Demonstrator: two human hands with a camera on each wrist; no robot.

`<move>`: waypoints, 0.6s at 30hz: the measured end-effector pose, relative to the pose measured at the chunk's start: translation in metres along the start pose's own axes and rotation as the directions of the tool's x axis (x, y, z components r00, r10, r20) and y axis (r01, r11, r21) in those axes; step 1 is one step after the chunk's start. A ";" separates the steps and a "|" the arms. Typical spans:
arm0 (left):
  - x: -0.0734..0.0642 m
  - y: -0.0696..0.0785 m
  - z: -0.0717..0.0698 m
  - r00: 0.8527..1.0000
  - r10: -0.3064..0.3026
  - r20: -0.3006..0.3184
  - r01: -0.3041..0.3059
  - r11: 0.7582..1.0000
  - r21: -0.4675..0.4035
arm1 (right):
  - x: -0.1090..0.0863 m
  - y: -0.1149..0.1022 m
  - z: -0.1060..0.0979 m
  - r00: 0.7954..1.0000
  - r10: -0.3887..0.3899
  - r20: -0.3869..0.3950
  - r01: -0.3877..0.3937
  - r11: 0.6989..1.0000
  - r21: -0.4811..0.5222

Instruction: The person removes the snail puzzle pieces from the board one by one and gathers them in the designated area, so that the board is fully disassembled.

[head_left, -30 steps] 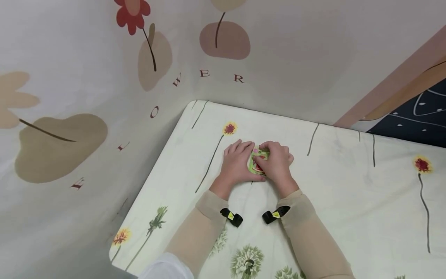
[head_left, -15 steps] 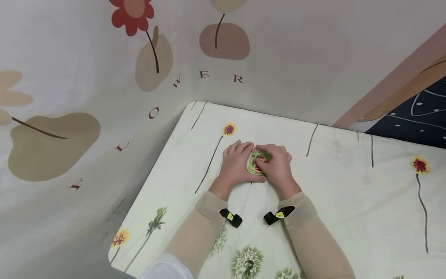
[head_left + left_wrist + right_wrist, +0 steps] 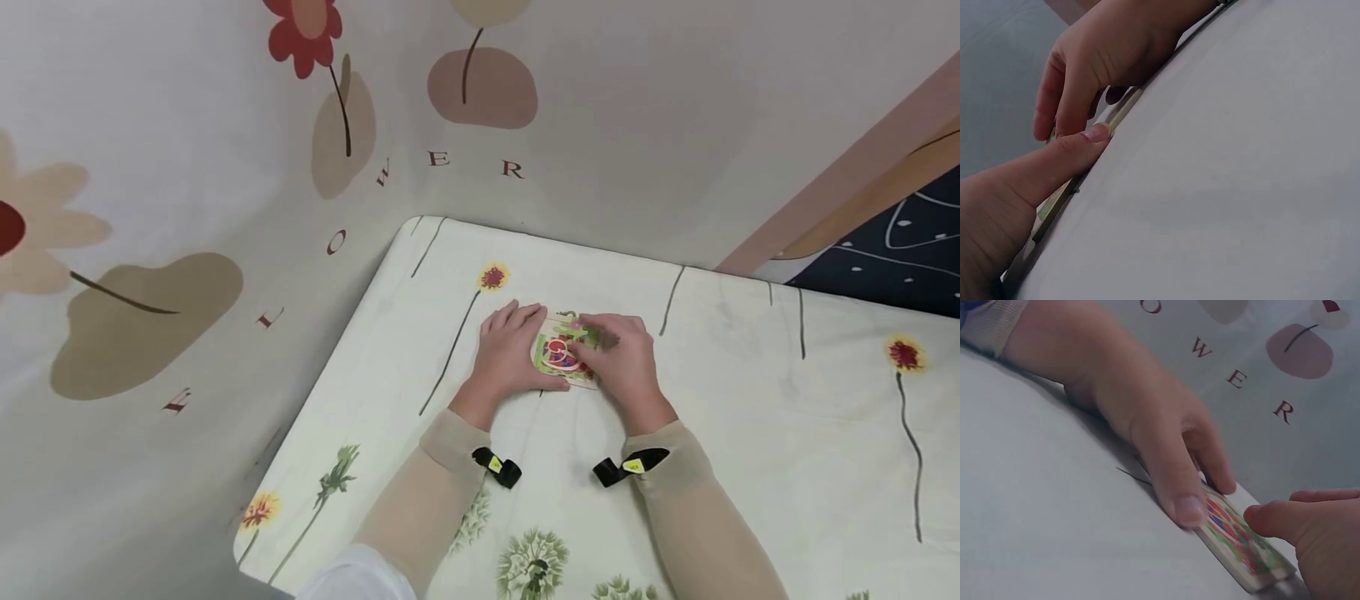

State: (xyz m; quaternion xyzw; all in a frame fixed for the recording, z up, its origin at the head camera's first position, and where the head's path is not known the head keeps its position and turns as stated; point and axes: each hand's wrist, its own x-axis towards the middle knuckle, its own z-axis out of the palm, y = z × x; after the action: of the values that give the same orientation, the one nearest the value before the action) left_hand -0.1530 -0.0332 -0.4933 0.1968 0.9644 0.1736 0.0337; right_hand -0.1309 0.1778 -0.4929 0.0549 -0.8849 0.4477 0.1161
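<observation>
Head view: white flower-print tabletop [image 3: 780,467], rounded far-L corner, w/ yellow-rimmed red flower heads, thin dark stems & dandelion puffs at the near side. Pale backdrop [image 3: 637,142] behind & to the L: letters spelling FLOWER, a red flower up top, tan & dusty-pink blobs; far R, a dark panel [image 3: 892,242] w/ white lines & dots. Tan sleeves [image 3: 420,492] on both arms, a black wrist cam [image 3: 502,471] w/ yellow label on each. Small picture board [image 3: 557,354] lies flat on the tabletop btwn the hands: green print, red/purple swirl outlined in white. L hand [image 3: 510,354] lies along its L side, fingers fairly straight, thumb spread along the near edge; braces it, no grip round it. R hand [image 3: 628,360] is over its R part, thumb & forefinger bent toward the printed face; can't tell if it has hold of anything.

L wrist view: mostly plain white surface, grey-blue backdrop top L. Board seen nearly edge-on, pale thick rim. L thumb straight, tip on the edge nearest the cam; R hand just beyond, fingers pointing down, contact hidden.

R wrist view: O, W, E, R readable on backdrop, plus a pinkish blob. Board runs slantwise, L thumb at its near edge, a L fingertip by the far edge. R thumb tip at the face; touching or just above, can't tell. Board's near-R end is blurry.
</observation>
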 end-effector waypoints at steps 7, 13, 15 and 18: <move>0.001 0.001 -0.001 1.000 0.000 -0.001 0.000 1.000 -0.010 | -0.008 0.018 -0.019 0.999 -0.004 -0.044 0.003 1.000 -0.031; 0.001 0.000 0.002 1.000 -0.009 -0.001 0.009 1.000 -0.010 | -0.014 0.029 -0.034 0.998 -0.009 -0.064 0.002 0.994 -0.105; 0.001 0.000 0.002 1.000 -0.010 -0.003 0.010 1.000 -0.015 | -0.017 0.031 -0.039 0.998 -0.002 -0.066 -0.006 0.992 -0.124; 0.001 0.000 0.003 1.000 -0.010 -0.006 0.009 1.000 -0.022 | -0.020 0.034 -0.045 0.998 0.010 -0.063 -0.020 0.988 -0.154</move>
State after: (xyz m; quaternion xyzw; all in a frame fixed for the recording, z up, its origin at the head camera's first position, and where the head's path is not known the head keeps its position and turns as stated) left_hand -0.1538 -0.0321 -0.4959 0.1913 0.9634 0.1846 0.0338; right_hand -0.1114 0.2339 -0.4987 0.0251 -0.9134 0.3798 0.1444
